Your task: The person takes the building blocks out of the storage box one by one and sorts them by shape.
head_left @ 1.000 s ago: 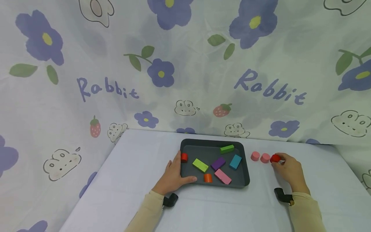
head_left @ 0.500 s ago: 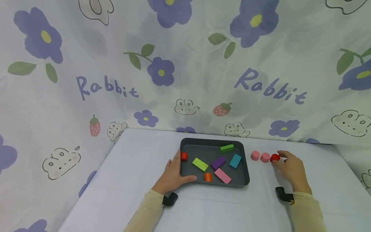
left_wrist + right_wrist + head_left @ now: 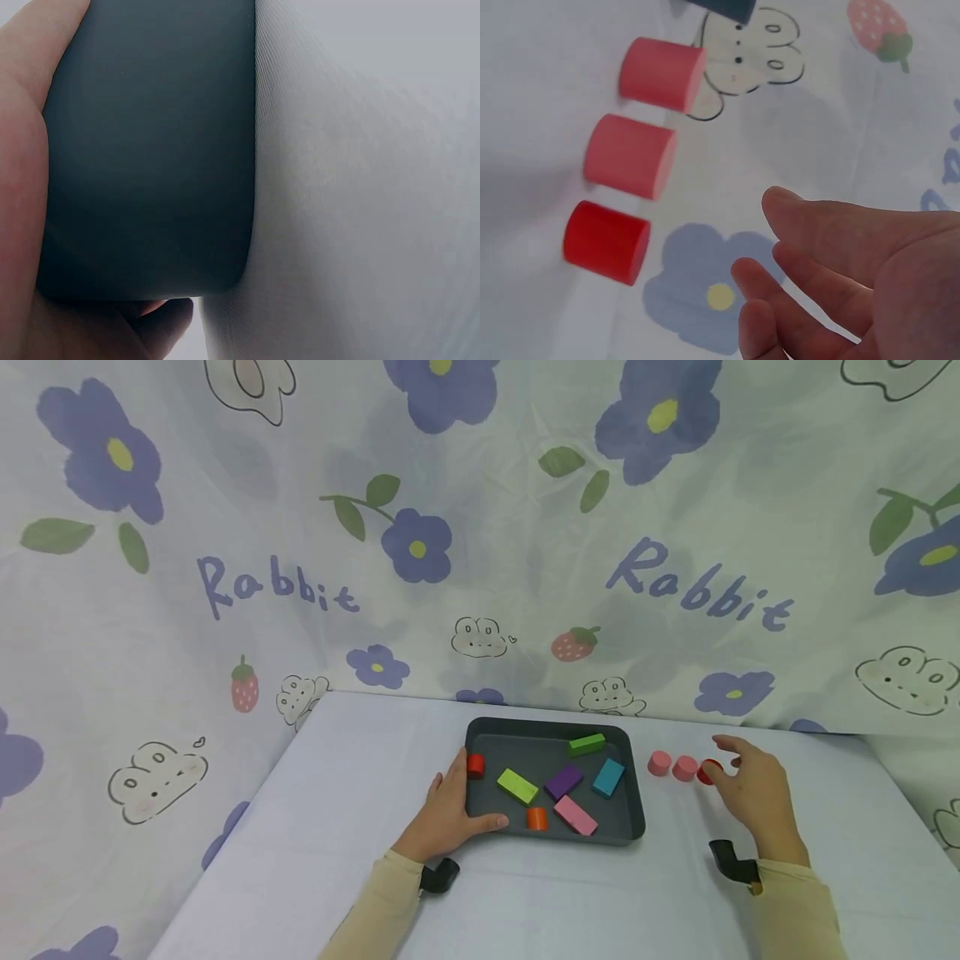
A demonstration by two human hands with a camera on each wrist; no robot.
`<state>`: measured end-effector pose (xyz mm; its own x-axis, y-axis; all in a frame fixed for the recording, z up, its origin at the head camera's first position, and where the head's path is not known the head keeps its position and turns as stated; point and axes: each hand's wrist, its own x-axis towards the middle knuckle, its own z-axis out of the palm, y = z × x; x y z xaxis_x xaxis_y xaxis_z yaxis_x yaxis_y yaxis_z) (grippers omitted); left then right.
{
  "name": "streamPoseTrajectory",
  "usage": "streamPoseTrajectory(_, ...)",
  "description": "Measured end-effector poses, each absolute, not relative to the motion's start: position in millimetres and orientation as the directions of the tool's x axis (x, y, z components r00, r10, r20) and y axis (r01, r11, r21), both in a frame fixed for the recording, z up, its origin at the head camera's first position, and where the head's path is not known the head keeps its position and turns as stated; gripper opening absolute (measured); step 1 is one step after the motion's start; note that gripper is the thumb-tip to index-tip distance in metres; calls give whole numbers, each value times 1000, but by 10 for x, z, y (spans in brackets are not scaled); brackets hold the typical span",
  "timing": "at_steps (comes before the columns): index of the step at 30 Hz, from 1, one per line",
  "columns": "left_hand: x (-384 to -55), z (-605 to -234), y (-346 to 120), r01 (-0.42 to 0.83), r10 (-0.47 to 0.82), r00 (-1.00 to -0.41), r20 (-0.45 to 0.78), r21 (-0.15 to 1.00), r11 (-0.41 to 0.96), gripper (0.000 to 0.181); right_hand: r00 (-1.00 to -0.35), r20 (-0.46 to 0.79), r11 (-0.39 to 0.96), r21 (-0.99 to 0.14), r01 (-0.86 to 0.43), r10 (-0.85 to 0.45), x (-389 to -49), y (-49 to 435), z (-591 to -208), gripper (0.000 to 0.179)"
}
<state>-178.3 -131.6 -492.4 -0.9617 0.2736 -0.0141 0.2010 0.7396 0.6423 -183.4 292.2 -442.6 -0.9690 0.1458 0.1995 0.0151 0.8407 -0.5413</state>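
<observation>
Clearly, the red cylinder (image 3: 603, 241) is short, smooth and evenly bright red, standing upright on the white surface (image 3: 585, 902), to the right of the dark gray tray (image 3: 517, 740). It ends a short row, with a pink cylinder (image 3: 627, 156) next to it and another pink cylinder (image 3: 656, 73) nearer the tray. The right hand (image 3: 759, 793) has a loose grip and holds nothing, thumb and fingers apart; the left hand (image 3: 442, 812) rests against the tray's near left corner, its grip spread along two sides. From the head, the right thumb covers part of the red cylinder, whereas the right wrist view shows its full side and a gap between it and the hand. Only the head view shows what lies in the tray, including a lime block (image 3: 518, 787), a purple block (image 3: 564, 782) and a blue block (image 3: 608, 778); the left wrist view shows its outer wall up close.
</observation>
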Motion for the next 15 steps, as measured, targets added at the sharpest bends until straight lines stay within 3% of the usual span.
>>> streamPoseTrajectory(15, -1781, -4935, -1325, 208, 278, -961, -7, 644, 736, 126, -951, 306, 825, -550, -131, 53, -1777, 2542, -4321, 42)
